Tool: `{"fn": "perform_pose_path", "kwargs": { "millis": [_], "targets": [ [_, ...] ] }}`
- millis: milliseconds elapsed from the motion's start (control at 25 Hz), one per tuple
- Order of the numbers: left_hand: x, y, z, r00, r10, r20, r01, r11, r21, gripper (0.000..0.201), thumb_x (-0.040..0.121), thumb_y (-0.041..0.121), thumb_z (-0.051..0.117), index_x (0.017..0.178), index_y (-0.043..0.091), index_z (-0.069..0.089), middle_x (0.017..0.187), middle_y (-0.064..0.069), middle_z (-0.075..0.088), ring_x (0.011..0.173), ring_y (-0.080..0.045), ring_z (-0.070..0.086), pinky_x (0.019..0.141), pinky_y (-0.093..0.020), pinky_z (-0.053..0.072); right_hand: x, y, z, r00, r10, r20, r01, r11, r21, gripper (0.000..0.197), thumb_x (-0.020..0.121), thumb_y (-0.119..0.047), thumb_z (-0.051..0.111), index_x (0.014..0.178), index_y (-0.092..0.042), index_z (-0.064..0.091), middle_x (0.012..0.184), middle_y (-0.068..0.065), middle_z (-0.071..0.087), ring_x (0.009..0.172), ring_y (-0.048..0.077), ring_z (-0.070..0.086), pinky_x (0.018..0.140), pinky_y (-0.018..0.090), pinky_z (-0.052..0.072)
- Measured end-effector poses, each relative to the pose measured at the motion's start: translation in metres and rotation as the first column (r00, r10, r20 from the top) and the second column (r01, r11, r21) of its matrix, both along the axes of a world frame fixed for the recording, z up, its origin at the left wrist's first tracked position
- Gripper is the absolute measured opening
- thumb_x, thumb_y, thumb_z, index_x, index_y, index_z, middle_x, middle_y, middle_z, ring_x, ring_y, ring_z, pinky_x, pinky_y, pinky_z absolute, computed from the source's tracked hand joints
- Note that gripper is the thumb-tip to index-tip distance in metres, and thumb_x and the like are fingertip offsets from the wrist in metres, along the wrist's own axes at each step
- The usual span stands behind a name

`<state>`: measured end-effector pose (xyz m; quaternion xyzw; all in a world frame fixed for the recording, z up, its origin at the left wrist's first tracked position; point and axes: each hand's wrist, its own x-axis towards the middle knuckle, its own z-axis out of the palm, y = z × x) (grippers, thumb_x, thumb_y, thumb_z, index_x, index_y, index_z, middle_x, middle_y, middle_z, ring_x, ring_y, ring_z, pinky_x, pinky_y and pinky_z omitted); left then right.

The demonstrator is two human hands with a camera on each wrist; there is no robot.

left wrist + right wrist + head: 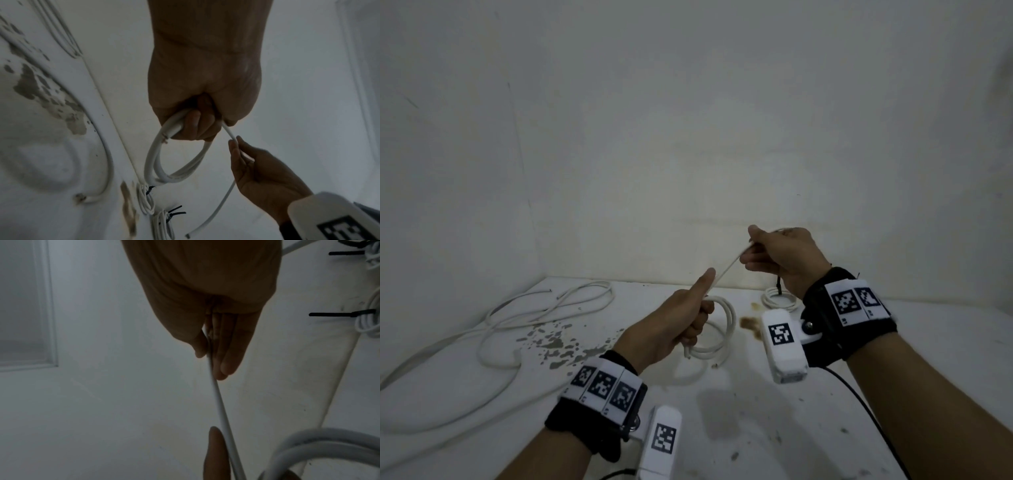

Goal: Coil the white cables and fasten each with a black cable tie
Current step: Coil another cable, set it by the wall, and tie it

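White round plastic cable (717, 329) hung coiled from the left hand (681, 318), fingers wrapped round its loops. Its free tail ran up-right to the right hand (780, 260), apparently pinched between thumb and fingers above the surface (825, 428).

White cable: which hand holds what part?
Left hand grips the gathered loops of the white cable at their top. Right hand pinches its free straight run, above the loose end.

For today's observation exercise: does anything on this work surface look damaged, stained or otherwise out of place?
Yes. The white table has flaked grey patches near the loose cables, and a brown stain beside the tied coil. Both look like surface wear or spillage.
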<state>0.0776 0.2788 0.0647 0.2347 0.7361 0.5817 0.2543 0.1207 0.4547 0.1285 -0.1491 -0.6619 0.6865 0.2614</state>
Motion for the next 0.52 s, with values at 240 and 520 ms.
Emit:
{"fn": "perform_pose_path", "kwargs": {
  "millis": [240, 520],
  "targets": [
    [-0.009, -0.011, -0.008, 0.996, 0.032, 0.079, -0.034, 0.999, 0.019, 0.053, 0.087, 0.068, 0.050, 0.064, 0.023, 0.032, 0.057, 0.003, 0.017, 0.048, -0.013, 0.013, 0.044, -0.023, 0.016, 0.004, 0.016, -0.016, 0.996, -0.045, 0.074, 0.037, 0.994, 0.102, 0.037, 0.087, -0.033, 0.076, 0.084, 0.003, 0.068, 0.074, 0.016, 0.071, 0.055, 0.024, 0.069, 0.050, 0.029, 0.057],
    [-0.017, -0.004, 0.006, 0.981, 0.037, 0.189, -0.077, 0.975, 0.210, 0.053, 0.089, 0.061, 0.054, 0.058, 0.024, 0.030, 0.052, 0.005, 0.013, 0.041, -0.011, 0.009, 0.039, -0.022, 0.013, 0.007, 0.028, -0.043, 0.962, -0.272, 0.007, 0.267, 0.949, 0.168, 0.059, 0.063, -0.058, 0.086, 0.075, -0.012, 0.050, 0.073, 0.013, 0.073, 0.053, 0.023, 0.065, 0.051, 0.034, 0.055]
  ]
}}
